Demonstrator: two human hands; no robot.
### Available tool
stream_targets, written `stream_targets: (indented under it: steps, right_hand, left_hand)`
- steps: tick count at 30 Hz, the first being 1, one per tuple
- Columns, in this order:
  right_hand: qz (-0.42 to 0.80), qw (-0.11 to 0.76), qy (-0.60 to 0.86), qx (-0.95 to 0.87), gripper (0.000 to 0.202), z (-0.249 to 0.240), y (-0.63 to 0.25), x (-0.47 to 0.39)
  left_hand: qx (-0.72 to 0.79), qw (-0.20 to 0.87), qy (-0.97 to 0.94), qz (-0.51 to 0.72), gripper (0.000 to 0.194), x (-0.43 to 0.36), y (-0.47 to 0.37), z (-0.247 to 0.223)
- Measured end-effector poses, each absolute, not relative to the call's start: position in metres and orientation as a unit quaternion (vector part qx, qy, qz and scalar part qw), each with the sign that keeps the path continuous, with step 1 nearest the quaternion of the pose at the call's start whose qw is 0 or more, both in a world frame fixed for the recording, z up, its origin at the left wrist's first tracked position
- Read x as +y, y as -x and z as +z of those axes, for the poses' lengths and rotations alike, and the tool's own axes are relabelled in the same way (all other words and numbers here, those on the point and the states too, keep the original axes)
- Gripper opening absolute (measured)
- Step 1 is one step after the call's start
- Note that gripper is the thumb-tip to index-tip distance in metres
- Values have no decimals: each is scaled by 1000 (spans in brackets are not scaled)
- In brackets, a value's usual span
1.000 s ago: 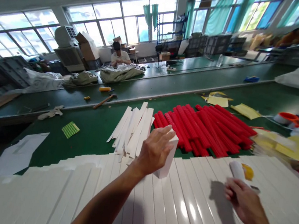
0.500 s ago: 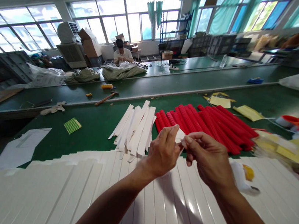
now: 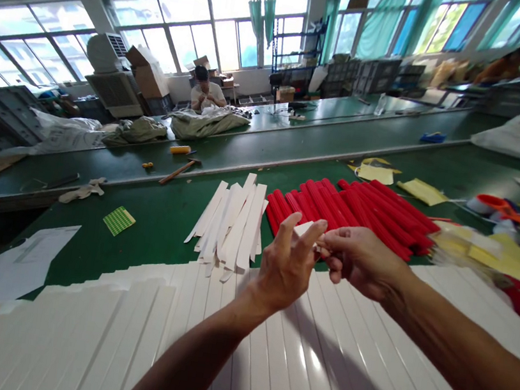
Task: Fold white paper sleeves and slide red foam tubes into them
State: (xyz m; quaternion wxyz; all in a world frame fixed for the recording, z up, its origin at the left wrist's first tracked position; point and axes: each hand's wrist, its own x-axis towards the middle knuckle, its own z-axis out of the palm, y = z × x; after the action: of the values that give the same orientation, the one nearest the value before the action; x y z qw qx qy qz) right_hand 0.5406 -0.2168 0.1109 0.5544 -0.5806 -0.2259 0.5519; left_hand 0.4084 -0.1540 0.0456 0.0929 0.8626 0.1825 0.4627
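Note:
My left hand (image 3: 285, 269) and my right hand (image 3: 361, 261) meet above the row of white strips. Between them is a small white piece (image 3: 302, 228), perhaps the end of a strip; the fingers cover most of it. My left hand is closed around it with the index finger raised and bent. At its right side, the thumb and fingertips of my right hand are pinched together. Long glossy white strips (image 3: 238, 347) lie side by side beneath both hands. Just beyond lie a loose pile of thin white strips (image 3: 231, 223) and a heap of red tubes (image 3: 345, 207).
Yellow paper sheets (image 3: 489, 250) and an orange tape roll (image 3: 500, 206) lie at the right. A green-yellow sticker sheet (image 3: 119, 220), white paper (image 3: 22, 265) and a hammer (image 3: 179, 172) are to the left. Across the bench sits another person (image 3: 208, 94).
My left index finger has lifted and the fingers have spread somewhat. My right forearm has swung outward and now covers where the white-and-yellow object lay. The view has shifted slightly.

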Motion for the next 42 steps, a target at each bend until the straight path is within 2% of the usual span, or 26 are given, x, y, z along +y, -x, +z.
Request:
stream_targets:
  steps: [4,7,9,12,17,19,21,25,29,30,33,36,38,40,42]
  right_hand:
    - [562,560,563,-230,40,110,-541,-220]
    - [544,580,556,-242,46,97,-537,-226]
    - [492,604,574,-255,48,79,-534,-229]
    - [347,612,639,-310,44,38,-528,-228]
    - [54,449,714,-535,25,-32,-512,-222]
    - [-6,414,701,-580,27,-41,-505,-223]
    - [-1,395,654,-645,29,-37,-499,-227]
    - [135,321,554,-756,31,-27,-496,-231]
    - [178,260,623,-716,32,-61,-500,-221]
    - [170,235,643,-709,31,-73,-502,-215]
    - [112,162,683,-703,28,-103,-502,-191]
    - [58,143,694,-703,52,-112,-495,-160]
    - [9,142,669,-729,63,-111,-488,-136]
    - [-66,142,620,-769,64,-112,-481,-114]
    - [-123,142,567,-802,59,-118,-476,-94]
  left_hand:
    - [173,103,-881,428,39,-152,-403,51]
    - [143,147,-885,417,40,-147,-398,60]
    - [123,175,-884,416,41,-146,-394,63]
    - [114,209,-874,425,40,-148,-392,59]
    - [210,208,-786,543,55,-163,-411,32]
    - [259,202,-734,594,55,-166,-418,27]
    - [305,199,-711,601,57,-165,-416,29]
    - [419,205,-743,480,64,-148,-378,32]
    - [573,198,-753,255,62,-122,-310,-1]
    - [604,189,-750,193,60,-115,-293,-15]
    - [643,173,-735,128,54,-100,-248,-56]
    - [659,142,-733,95,49,-92,-220,-89]
    - [658,120,-738,89,57,-89,-209,-103]
    - [654,102,-744,95,71,-88,-203,-111]
    - [656,83,-742,114,76,-86,-200,-113]
